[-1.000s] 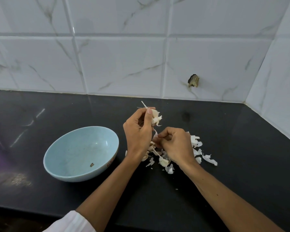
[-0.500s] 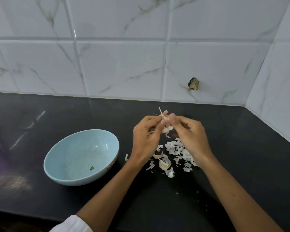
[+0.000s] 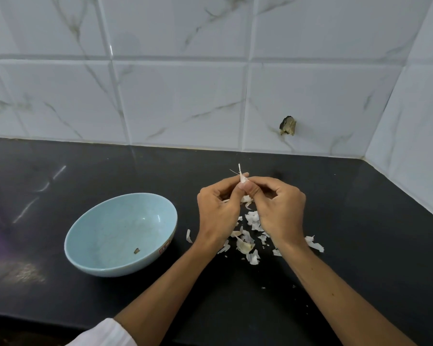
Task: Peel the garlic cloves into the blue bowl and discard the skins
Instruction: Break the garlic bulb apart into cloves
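Here, both hands meet above the black countertop (image 3: pixel 360 245), just right of the blue bowl (image 3: pixel 105 268). The left hand (image 3: pixel 218 216) grips a garlic clove (image 3: pixel 243 180) between thumb and curled fingers, with a wisp of skin standing up from its tip. The right hand (image 3: pixel 280 208) pinches the same clove at that tip with thumb and forefinger. Compared with 1 s ago, the right hand has risen from low over the pile of skins (image 3: pixel 250 236) and closed on the clove, which has stayed in the left hand. This suggests a fresh pull of skin is starting on a partly peeled clove. The bowl holds only a small dark fleck (image 3: pixel 136 250) and no clove, so the task appears early, and the skins lie loose, not yet discarded
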The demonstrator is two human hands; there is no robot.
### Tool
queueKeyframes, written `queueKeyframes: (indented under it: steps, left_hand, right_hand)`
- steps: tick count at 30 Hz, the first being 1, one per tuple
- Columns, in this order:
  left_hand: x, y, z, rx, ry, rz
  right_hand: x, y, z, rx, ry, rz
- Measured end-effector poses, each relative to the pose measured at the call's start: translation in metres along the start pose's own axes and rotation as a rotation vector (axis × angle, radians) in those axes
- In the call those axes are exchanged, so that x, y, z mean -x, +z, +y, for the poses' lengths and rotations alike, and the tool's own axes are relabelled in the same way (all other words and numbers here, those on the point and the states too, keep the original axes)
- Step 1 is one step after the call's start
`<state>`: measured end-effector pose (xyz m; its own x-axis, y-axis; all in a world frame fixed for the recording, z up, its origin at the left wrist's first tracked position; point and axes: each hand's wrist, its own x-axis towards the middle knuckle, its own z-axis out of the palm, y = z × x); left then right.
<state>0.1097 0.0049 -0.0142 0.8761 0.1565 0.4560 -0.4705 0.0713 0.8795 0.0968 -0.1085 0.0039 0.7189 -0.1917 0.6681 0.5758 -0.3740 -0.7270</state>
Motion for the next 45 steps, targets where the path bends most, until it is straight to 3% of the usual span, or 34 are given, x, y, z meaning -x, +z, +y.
queueKeyframes:
  steps: [2, 4, 7, 12, 21, 29, 33, 39, 43, 45]
  left_hand:
    - [0.000, -0.001, 0.003, 0.044, -0.063, 0.066]
    - [-0.004, -0.006, 0.002, -0.009, -0.020, 0.086]
    - [-0.003, -0.008, 0.006, -0.083, 0.052, 0.058]
    - [-0.006, -0.003, 0.006, 0.009, -0.053, 0.119]
    - [-0.016, -0.015, 0.008, 0.154, -0.202, 0.192]
    - [-0.015, -0.021, 0.005, -0.345, -0.184, 0.146]
    - [-0.016, -0.024, 0.004, -0.379, -0.203, 0.140]
    - [-0.015, -0.024, 0.002, -0.135, -0.278, 0.063]
    - [-0.015, -0.026, 0.003, -0.492, -0.169, 0.037]
    - [-0.015, -0.027, 0.005, -0.552, -0.186, 0.023]
  right_hand:
    - [0.004, 0.004, -0.003, -0.015, -0.034, 0.029]
    - [0.006, 0.005, -0.004, -0.024, -0.024, 0.042]
    - [0.004, 0.006, -0.001, -0.091, 0.078, 0.028]
    - [0.001, 0.006, 0.001, -0.241, 0.212, -0.043]
    - [-0.015, -0.012, 0.015, -0.021, 0.200, -0.005]
    - [-0.019, -0.017, 0.020, -0.154, 0.413, 0.032]
    - [-0.019, -0.018, 0.020, -0.162, 0.444, -0.006]
    - [-0.011, -0.009, 0.010, -0.174, 0.495, -0.309]
    - [-0.010, -0.011, 0.008, -0.164, 0.460, -0.346]
    - [-0.011, -0.012, 0.010, -0.180, 0.479, -0.327]
